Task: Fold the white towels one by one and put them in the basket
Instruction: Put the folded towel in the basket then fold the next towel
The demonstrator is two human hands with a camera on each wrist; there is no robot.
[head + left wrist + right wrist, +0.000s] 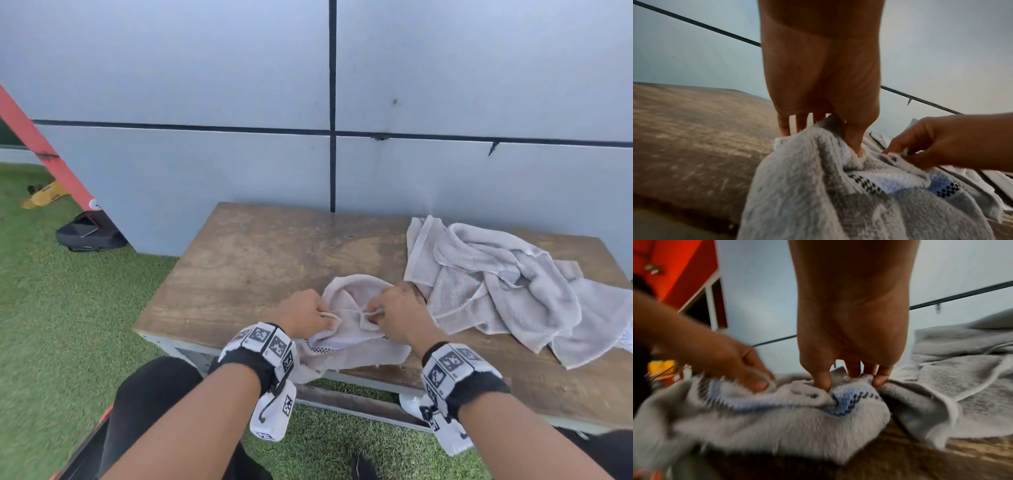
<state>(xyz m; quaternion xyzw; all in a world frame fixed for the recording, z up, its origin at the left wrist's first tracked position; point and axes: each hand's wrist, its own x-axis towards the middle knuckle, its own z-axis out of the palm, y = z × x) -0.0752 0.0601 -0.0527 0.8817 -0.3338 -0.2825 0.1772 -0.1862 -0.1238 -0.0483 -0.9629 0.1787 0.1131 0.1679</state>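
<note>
Black wristbands (478, 385) carrying white marker-printed blocks (263, 339); bare forearms; black trousers (150, 394).

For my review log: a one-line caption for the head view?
Both hands, left hand and right hand, pinch a small white towel at the wooden table's near edge.

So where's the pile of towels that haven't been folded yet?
In the head view the unfolded pile lies crumpled on the right half of the wooden table, near the wall, just right of the right hand.
</note>
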